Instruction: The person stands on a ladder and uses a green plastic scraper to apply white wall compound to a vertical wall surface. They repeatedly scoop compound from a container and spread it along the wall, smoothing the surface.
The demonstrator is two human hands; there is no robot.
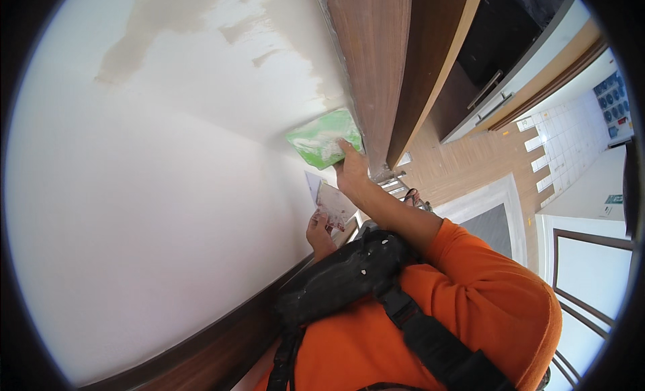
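My right hand [353,170] grips a green flat spreader [324,137] smeared with white putty, its thumb on the face. The spreader lies against the white wall [154,209], beside the brown wooden door frame [376,62]. Lower down and closer to my body, my left hand [320,235] is closed on a pale, flat putty plate [334,201] with white and reddish smears along its edge. Beige damp-looking patches [141,52] spread over the upper part of the wall, with white streaks among them.
A dark wooden rail [195,347] runs along the wall's lower edge. Right of the frame stands an open door [430,68]. Far below are a wood-look floor [463,152], a grey mat [487,230] and a sandalled foot [412,196] near metal bars. Black straps cross my orange shirt.
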